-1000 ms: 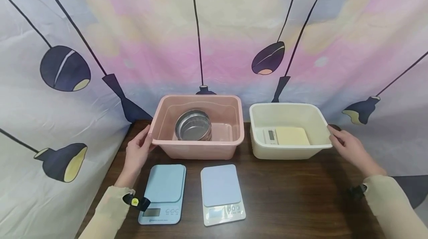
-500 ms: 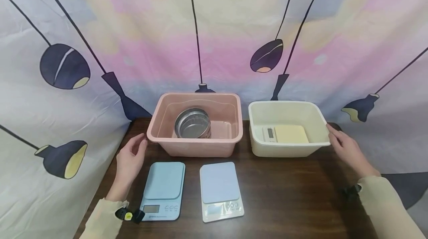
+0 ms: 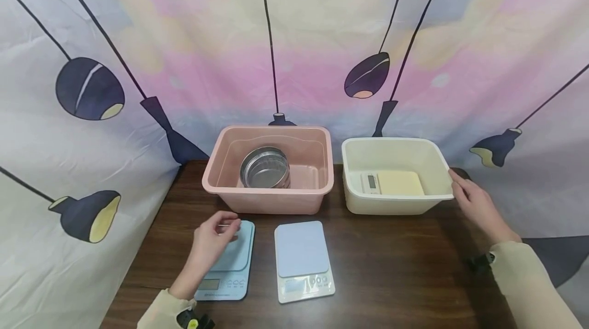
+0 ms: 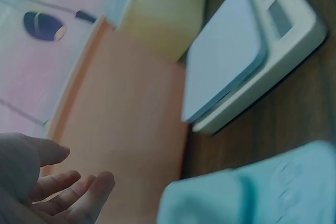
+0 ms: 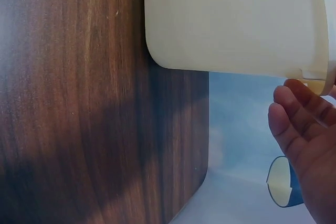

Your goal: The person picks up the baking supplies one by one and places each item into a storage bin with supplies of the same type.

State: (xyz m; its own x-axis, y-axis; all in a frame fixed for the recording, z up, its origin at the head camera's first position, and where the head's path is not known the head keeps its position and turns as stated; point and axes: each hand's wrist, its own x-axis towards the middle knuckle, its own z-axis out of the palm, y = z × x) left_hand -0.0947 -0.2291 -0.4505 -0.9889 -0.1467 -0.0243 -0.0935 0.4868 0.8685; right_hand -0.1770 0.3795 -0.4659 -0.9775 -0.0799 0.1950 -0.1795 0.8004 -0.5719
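My left forearm slants in from the lower left, bringing my left hand (image 3: 212, 242) over the plate of the blue scale (image 3: 237, 258), just in front of the pink bin (image 3: 271, 203). My right arm reaches up from the lower right, and my right hand (image 3: 477, 209) is at the right end of the cream bin (image 3: 391, 207). My left hand hides part of the blue scale's plate; in the left wrist view that scale is blurred and cut off at the edge. The right wrist view crops my right hand, so little of its thumb shows. My left fingers are loosely bent, the thumb well apart from them, and they hold nothing; how high they are above the plate I cannot tell. My right fingers are curled at the cream bin's rim, gripping it. The blue scale lies flat on the bench (image 3: 382, 267), left of the white scale (image 3: 301, 250).
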